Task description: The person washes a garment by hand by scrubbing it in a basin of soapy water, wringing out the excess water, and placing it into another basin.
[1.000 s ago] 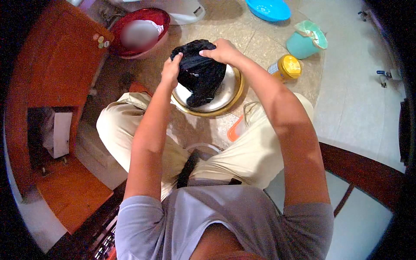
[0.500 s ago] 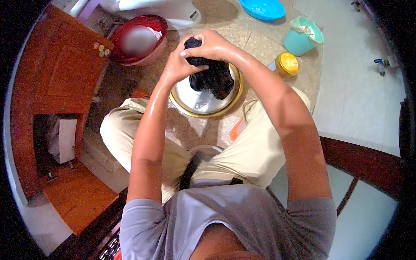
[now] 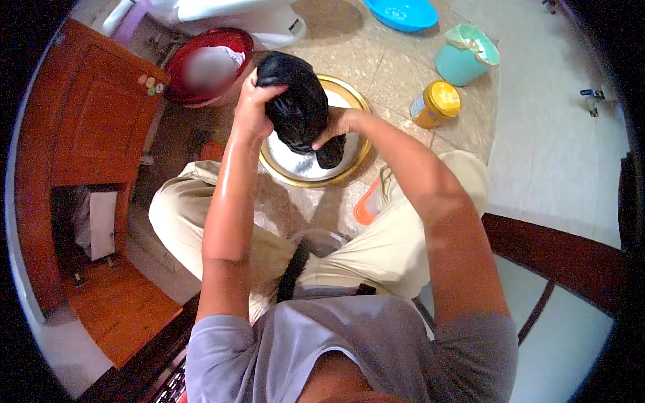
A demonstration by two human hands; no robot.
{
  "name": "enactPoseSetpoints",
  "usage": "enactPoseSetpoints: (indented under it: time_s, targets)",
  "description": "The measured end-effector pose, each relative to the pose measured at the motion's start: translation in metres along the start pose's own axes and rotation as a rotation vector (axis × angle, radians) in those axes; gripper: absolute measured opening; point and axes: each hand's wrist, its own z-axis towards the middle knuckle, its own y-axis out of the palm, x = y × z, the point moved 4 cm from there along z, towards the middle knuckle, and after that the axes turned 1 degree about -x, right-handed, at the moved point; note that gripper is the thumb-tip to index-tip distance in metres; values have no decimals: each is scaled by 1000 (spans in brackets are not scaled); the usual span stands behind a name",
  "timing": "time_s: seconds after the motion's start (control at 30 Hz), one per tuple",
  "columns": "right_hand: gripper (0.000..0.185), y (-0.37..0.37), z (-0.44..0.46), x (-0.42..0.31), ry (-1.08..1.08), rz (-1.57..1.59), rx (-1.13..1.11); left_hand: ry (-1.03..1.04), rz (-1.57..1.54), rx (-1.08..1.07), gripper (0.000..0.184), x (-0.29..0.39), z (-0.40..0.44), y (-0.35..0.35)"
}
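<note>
A wet black cloth (image 3: 295,104) hangs bunched over a round basin (image 3: 282,161) with a gold rim, which stands on the floor in front of me. My left hand (image 3: 255,107) grips the upper left of the cloth, thumb lying across it. Lower on the right side, my right hand (image 3: 334,127) holds the cloth near its bottom end, with some fingers hidden by the fabric. Whitish, wet-looking contents show in the basin below.
A red basin (image 3: 176,84) with pale cloth is at the upper left. To the right are a yellow-lidded jar (image 3: 437,106), a teal bin (image 3: 460,64) and a blue basin (image 3: 403,15). A wooden cabinet (image 3: 101,114) stands left, its lower door open.
The hands, close together at the cloth's top half a second ago, have moved apart. My right hand has gone down and the cloth is spread longer between them.
</note>
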Motion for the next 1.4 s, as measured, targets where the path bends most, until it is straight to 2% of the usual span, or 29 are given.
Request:
enactPoseSetpoints:
  time_s: [0.03, 0.13, 0.17, 0.23, 0.27, 0.3, 0.37, 0.43, 0.47, 0.5, 0.57, 0.6, 0.7, 0.77, 0.83, 0.9, 0.93, 0.97, 1.03, 1.07, 1.1, 1.17, 1.2, 1.23, 1.3, 1.4]
  targets:
    - [85, 9, -5, 3, 75, -43, -23, -44, -57, 79, 27, -7, -1, -6]
    - [69, 14, 11, 76, 424, 268, 224, -208, -213, 281, 21, -39, 9, -42]
    - [62, 14, 12, 97, 459, 379, 294, -315, -265, 317, 24, -45, 11, -51]
    - [48, 7, 7, 137, 525, 603, 435, -451, -77, 385, 26, -73, 20, -93]
    - [38, 5, 6, 147, 488, 732, 547, -538, 32, 410, 28, -97, 24, -130]
    - [36, -1, -1, 135, 491, 823, 623, -553, 193, 392, 32, -112, 23, -153]
    - [38, -11, -1, 144, 556, 708, 664, -565, 547, 486, 32, -137, 21, -175]
    - [42, -21, 6, 139, 626, 268, 813, -427, 1394, 478, 39, -160, 27, -195]
    - [51, -26, 5, 123, 693, 0, 823, -537, 1455, 405, 50, -179, 29, -199]
    - [52, -19, 21, 141, 518, -140, 877, -601, 1541, 275, 58, -191, 32, -193]
    - [58, -11, 32, 105, 338, -432, 804, -392, 1711, 128, 63, -227, 30, -189]
    - [81, 10, 49, 126, 503, -612, 445, -444, 1724, 129, 64, -234, 29, -180]
    - [77, 54, 65, 143, 542, -708, 368, -554, 1768, 122, 59, -252, 25, -164]
    - [62, 75, 81, 167, 540, -759, 343, -652, 1701, 47, 57, -274, 21, -178]
    - [52, 77, 95, 188, 637, -482, 138, -790, 1466, 24, 58, -312, 13, -203]
    - [45, 70, 103, 199, 837, -173, -194, -1036, 1186, -112, 53, -359, 2, -233]
    - [45, 100, 103, 255, 576, -305, 297, -1081, 1092, -108, 49, -374, 1, -244]
    - [45, 96, 105, 256, 684, -341, 173, -1083, 961, -15, 45, -378, 5, -249]
    - [44, 76, 110, 246, 885, -400, -78, -984, 547, 347, 38, -367, 20, -248]
    - [46, 76, 124, 257, 691, -271, 189, -884, 273, 505, 35, -356, 30, -242]
    - [39, 67, 122, 230, 753, -297, 15, -768, -15, 612, 33, -341, 39, -232]
    - [23, 50, 105, 155, 249, -311, 528, -522, -484, 631, 36, -314, 51, -218]
    - [24, 56, 99, 133, 152, -320, 472, -566, -695, 541, 39, -310, 53, -210]
    - [26, 61, 93, 112, 60, -333, 417, -571, -766, 371, 38, -321, 52, -219]
    - [29, 76, 80, 67, -41, -294, 291, -556, -926, 289, 37, -342, 35, -207]
    - [39, 74, 82, 50, 17, -317, 405, -475, -560, 546, 30, -340, 17, -196]
